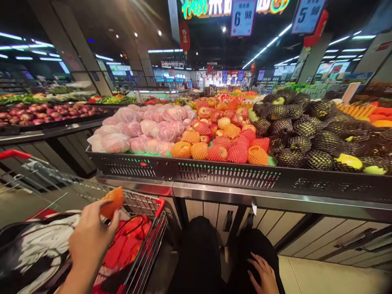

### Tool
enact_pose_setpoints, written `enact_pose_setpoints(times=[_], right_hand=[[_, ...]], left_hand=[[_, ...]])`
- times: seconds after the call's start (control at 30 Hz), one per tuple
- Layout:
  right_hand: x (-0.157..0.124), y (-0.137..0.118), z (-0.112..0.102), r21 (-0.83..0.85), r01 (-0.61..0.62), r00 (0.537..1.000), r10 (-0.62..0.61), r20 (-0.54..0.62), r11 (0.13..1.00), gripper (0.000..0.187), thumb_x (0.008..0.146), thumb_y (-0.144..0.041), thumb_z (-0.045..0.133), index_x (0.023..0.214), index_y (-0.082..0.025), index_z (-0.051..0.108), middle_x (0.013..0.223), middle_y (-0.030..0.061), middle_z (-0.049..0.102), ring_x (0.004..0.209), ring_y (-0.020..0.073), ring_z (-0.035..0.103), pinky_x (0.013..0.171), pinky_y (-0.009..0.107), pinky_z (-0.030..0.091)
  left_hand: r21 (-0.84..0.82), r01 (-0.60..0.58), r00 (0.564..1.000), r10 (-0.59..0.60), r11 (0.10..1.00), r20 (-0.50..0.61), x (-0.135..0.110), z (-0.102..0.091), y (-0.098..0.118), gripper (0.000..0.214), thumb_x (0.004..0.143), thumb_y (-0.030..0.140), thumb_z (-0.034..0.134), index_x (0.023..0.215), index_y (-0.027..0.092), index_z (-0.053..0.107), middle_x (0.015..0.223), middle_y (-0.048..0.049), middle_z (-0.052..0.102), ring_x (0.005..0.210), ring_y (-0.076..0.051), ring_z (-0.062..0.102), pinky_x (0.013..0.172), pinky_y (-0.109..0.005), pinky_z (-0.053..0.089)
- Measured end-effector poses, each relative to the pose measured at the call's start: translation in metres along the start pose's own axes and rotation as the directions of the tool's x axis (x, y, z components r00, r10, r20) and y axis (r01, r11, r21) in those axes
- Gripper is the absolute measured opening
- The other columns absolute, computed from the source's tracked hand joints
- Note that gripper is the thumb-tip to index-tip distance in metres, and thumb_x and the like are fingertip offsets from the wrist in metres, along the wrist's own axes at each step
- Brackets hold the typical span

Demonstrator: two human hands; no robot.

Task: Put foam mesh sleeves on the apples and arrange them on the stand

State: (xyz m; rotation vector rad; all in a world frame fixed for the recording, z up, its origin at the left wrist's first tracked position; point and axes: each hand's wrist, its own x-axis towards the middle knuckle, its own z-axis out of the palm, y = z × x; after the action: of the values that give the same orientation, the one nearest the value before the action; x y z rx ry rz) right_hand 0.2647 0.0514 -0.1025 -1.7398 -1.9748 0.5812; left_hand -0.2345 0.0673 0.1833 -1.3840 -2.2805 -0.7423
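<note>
My left hand (88, 239) is closed around an orange net-wrapped fruit (112, 201), held over a metal shopping cart (146, 241) at the lower left. The cart holds red bags and a black and white bundle (36, 249). My right hand (263, 276) lies flat with fingers spread on my dark trouser leg at the bottom. In front stands a fruit display stand (226, 175) with fruit in orange and red nets (220, 149), loose apples (222, 116) and fruit in pink wrapping (143, 128).
Dark netted fruit (318, 134) fills the right of the stand, with yellow-green ones (349, 161) near the front. A second stand with red fruit (43, 114) runs along the left. Price signs (243, 17) hang overhead. Beige floor tiles (330, 277) show at the lower right.
</note>
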Motion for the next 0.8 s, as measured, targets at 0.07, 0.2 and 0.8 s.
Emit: enact_pose_setpoints(times=[0.07, 0.2, 0.8], right_hand=[[0.003, -0.028, -0.01, 0.209, -0.018, 0.999, 0.012, 0.031, 0.978, 0.04, 0.089, -0.047, 0.056, 0.115, -0.023, 0.075, 0.134, 0.0129, 0.069, 0.124, 0.0336, 0.064, 0.107, 0.052, 0.05], [0.008, -0.1, -0.026, 0.632, -0.122, 0.957, -0.078, 0.278, 0.765, 0.05, 0.089, -0.059, 0.061, 0.125, -0.025, 0.069, 0.129, 0.0129, 0.07, 0.12, 0.0293, 0.066, 0.108, 0.047, 0.048], [0.0, -0.143, -0.056, 0.776, -0.18, 0.895, -0.226, 0.384, 0.605, 0.045, 0.067, -0.056, 0.084, 0.083, -0.022, 0.06, 0.068, -0.0052, 0.051, 0.063, 0.0108, 0.047, 0.061, 0.023, 0.043]], left_hand=[[-0.295, -0.151, 0.979, 0.185, 0.943, 0.09, -0.039, -0.004, 0.026, 0.037, 0.092, 0.043, 0.042, 0.116, 0.018, 0.057, 0.12, -0.0117, 0.065, 0.111, -0.028, 0.064, 0.096, -0.04, 0.051], [-0.749, -0.008, 0.58, 0.613, 0.662, 0.536, -0.133, 0.009, 0.083, 0.028, 0.091, 0.024, 0.05, 0.114, 0.025, 0.066, 0.12, -0.0091, 0.071, 0.112, -0.023, 0.065, 0.098, -0.032, 0.051], [-0.933, 0.137, 0.581, 0.735, 0.334, 0.348, -0.18, 0.031, 0.159, 0.023, 0.092, 0.044, 0.061, 0.084, 0.023, 0.064, 0.1, -0.0086, 0.065, 0.101, -0.024, 0.058, 0.093, -0.037, 0.043]])
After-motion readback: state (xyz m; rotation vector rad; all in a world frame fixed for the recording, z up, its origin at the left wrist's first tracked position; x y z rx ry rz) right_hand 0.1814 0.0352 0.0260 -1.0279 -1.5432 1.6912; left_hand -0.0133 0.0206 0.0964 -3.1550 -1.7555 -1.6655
